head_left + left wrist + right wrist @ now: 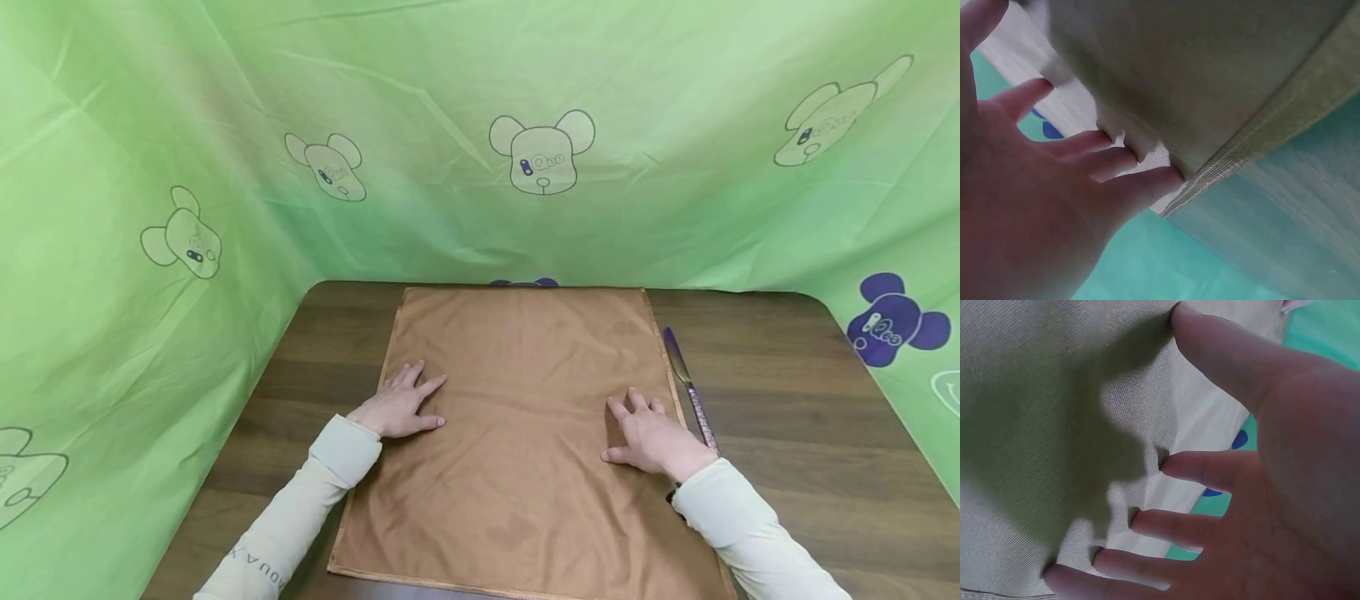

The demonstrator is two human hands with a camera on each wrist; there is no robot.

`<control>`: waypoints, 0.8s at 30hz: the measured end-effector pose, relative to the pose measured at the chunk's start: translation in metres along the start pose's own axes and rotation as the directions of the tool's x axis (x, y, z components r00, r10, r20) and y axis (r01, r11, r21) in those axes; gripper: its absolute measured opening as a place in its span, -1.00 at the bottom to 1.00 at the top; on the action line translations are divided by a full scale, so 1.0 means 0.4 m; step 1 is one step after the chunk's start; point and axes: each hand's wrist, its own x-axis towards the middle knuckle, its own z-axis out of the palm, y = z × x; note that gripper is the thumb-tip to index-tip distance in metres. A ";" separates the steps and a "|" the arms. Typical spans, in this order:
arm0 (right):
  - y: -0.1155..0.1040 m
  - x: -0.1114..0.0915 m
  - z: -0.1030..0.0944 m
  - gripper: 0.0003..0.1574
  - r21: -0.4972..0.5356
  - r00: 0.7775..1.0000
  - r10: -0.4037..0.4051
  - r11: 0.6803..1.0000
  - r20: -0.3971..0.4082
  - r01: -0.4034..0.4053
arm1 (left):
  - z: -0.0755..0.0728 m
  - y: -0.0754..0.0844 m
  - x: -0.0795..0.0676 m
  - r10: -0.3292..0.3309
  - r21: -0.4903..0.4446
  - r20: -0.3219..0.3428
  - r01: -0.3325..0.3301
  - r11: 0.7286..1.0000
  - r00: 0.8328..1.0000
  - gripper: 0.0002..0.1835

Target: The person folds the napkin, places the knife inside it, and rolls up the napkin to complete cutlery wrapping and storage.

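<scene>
A brown square cloth with stitched hems lies spread on the wooden table, with light wrinkles mostly in its lower half. My left hand rests near the cloth's left edge, fingers spread. In the left wrist view, the left fingertips touch the fabric close to its stitched hem. Near the right edge, my right hand has its fingers apart, and its fingertips press on the cloth in the right wrist view. Neither hand grips anything.
A table knife with a purple patterned handle lies just right of the cloth, its lower end by the right wrist. Dark wood table shows on both sides. Green printed fabric hangs behind and beside the table.
</scene>
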 end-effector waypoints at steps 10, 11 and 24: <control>0.003 -0.002 -0.003 0.03 0.009 1.000 0.017 1.000 0.011 -0.017 | -0.007 0.004 0.008 -0.044 -0.036 0.069 0.046 0.998 0.997 -0.23; 0.003 -0.002 -0.004 0.03 0.009 1.000 0.018 1.000 0.014 -0.018 | -0.007 0.003 0.010 -0.045 -0.033 0.073 0.048 0.998 0.996 -0.23; -0.005 -0.015 -0.009 0.06 -0.023 0.999 0.035 0.999 0.007 -0.034 | -0.011 0.020 0.000 -0.066 0.010 0.060 0.066 0.998 0.996 -0.19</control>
